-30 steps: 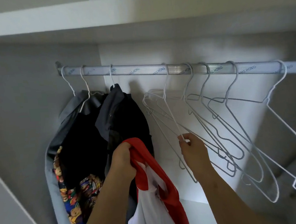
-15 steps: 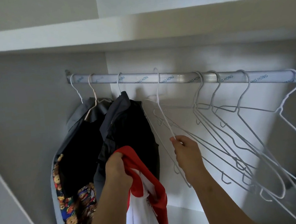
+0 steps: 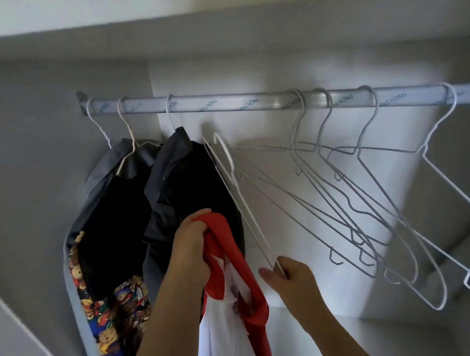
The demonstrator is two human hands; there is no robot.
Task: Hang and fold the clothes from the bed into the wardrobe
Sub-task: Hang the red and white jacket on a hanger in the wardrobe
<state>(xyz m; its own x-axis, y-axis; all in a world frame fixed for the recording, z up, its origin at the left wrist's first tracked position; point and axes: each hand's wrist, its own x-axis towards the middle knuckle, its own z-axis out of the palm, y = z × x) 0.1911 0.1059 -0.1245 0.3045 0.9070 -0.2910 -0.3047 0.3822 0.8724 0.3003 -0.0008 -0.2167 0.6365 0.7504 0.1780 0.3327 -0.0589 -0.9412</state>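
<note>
While the wardrobe (image 3: 19,170) fills the whole view, with pale side and back walls under a shelf, a silver rail (image 3: 237,105) with printed lettering runs across it from left to right; at the rail's left end three wire hooks carry hung clothes, a grey garment (image 3: 102,170) outermost with bear-print cloth (image 3: 108,325) showing low down inside it, and a dark jacket (image 3: 189,181) just beside it to the right; further right along the rail four empty white wire hangers (image 3: 375,107) hang close together, all tilted, their lower bars swung out to the right; low in the middle a red and white garment (image 3: 233,331) hangs in front of the dark jacket, red at its collar and edge, white below, held up and not on any hanger; between the jacket and the empty hangers a fifth white hanger (image 3: 258,226) stands slanted, its hook free below the rail and near the jacket's shoulder; the left hand (image 3: 191,247) grips the garment's red top edge, fingers curled round the cloth; the right hand (image 3: 291,276) pinches the slanted hanger's lower wire between thumb and fingers.
</note>
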